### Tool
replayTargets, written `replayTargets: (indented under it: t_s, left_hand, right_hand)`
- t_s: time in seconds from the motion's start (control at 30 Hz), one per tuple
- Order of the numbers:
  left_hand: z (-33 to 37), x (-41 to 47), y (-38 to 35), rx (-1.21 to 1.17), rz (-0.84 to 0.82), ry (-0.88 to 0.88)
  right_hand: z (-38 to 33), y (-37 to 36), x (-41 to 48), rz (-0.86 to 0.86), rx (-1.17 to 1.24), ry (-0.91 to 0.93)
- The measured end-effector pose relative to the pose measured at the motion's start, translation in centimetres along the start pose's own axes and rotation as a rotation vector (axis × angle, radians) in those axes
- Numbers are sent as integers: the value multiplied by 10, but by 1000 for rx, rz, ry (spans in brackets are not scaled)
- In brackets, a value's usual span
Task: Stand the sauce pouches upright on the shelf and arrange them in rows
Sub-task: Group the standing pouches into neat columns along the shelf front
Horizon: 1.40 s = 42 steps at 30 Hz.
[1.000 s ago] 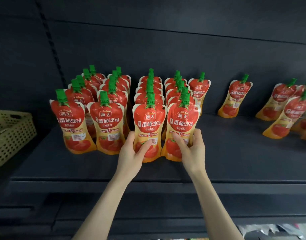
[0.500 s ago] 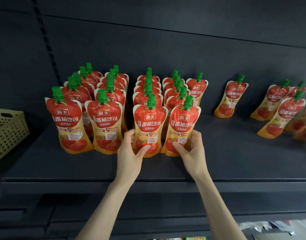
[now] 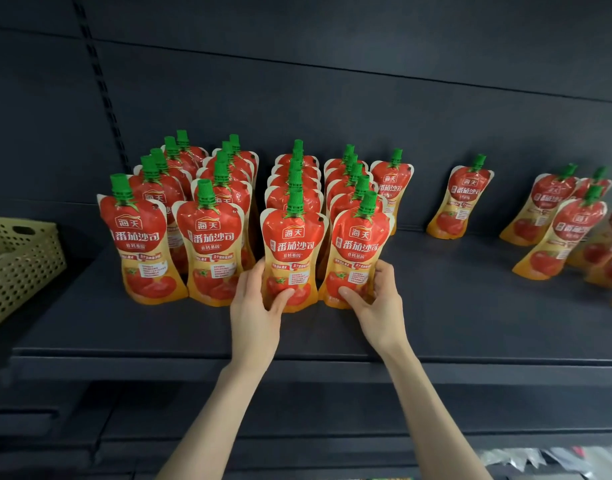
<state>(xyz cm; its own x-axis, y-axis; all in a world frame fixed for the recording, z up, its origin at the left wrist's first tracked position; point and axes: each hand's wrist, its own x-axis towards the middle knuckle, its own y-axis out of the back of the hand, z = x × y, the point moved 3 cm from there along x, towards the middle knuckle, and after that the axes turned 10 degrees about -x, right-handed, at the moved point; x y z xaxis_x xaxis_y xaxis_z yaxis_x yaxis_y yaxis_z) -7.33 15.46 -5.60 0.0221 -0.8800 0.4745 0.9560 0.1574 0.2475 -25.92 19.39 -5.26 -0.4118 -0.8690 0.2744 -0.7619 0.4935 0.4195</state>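
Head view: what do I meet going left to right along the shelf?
Yellow perforated basket → first front pouch → second front pouch → third front pouch, held by the left hand → fourth front pouch, held by the right hand → lone leaning pouch → cluster of leaning pouches at the right edge.

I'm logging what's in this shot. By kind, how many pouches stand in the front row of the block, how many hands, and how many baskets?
front-row pouches: 4
hands: 2, the left hand and the right hand
basket: 1
Total: 7
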Motion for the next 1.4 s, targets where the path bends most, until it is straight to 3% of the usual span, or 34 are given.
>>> replayTargets:
  t_s: [1.1,1.4]
  left_hand:
    - [-3,-1,-1,34,13,0]
    - [14,-27,-2,14,129,-199]
  right_hand:
    - [-5,3,-6,-12,-36,-40]
    - [-1,23,-19,86,-191,-28]
